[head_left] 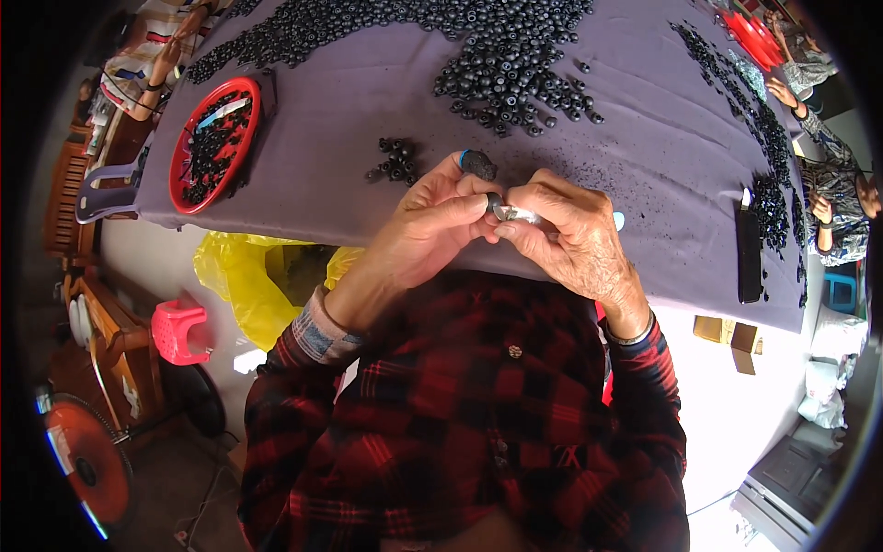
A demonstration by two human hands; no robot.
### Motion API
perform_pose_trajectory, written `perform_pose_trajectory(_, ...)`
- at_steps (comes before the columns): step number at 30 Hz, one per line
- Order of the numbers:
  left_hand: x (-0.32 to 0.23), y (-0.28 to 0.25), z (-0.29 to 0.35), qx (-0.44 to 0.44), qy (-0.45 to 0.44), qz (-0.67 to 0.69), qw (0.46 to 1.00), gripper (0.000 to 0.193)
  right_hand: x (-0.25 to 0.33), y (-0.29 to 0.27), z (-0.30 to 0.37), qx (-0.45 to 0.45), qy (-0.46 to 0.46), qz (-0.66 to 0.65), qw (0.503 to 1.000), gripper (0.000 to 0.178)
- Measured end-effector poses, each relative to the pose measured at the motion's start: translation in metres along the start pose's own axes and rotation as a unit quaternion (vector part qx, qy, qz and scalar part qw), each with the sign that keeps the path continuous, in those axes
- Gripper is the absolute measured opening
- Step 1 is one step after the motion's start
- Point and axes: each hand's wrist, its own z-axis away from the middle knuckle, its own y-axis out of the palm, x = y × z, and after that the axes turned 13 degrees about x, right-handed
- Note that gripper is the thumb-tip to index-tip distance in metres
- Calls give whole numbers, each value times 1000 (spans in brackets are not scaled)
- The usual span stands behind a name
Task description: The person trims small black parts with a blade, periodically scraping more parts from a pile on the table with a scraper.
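Observation:
In front of my chest, both hands meet over the near edge of a cloth-covered table. My left hand (437, 212) pinches a small black round piece (495, 201) between thumb and fingers. A black cover with a blue band wraps one of its fingertips. My right hand (570, 225) is closed around a small tool with a shiny metal blade (517, 214), set against the black piece. The tool's pale blue end (619, 221) sticks out past the hand. Its middle is hidden in my palm. Just beyond my left hand lies a little cluster of black pieces (397, 161).
A big heap of similar black pieces (510, 69) spreads over the purple cloth (359, 101). At left stands a red basin (175, 166) holding black scraps. Dark crumbs lie right of my hands. A yellow bag (230, 276) hangs below the edge. Other people sit at both far sides.

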Motion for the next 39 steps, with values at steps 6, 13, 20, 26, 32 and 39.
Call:
perform_pose_trajectory(6,-1,3,1,-18,-14,-55,998,35,-14,2,-2,12,-44,-59,997,14)
perform_pose_trajectory(13,4,-11,12,-22,-34,-72,997,40,-16,-12,5,-22,95,-206,974,21)
perform_pose_trajectory(20,-2,1,10,-35,-117,0,993,41,0,12,1,10,4,-145,989,13)
perform_pose_trajectory(26,-18,-1,23,-99,-170,-232,953,44,-22,-3,-15,11,120,34,992,25)
perform_pose_trajectory(32,-39,-32,47,-201,-78,-729,650,32,-72,-6,-52,-5,165,185,969,26)
perform_pose_trajectory(39,-38,-40,36,-286,-78,-780,552,28,-81,15,-71,-15,159,264,951,26)
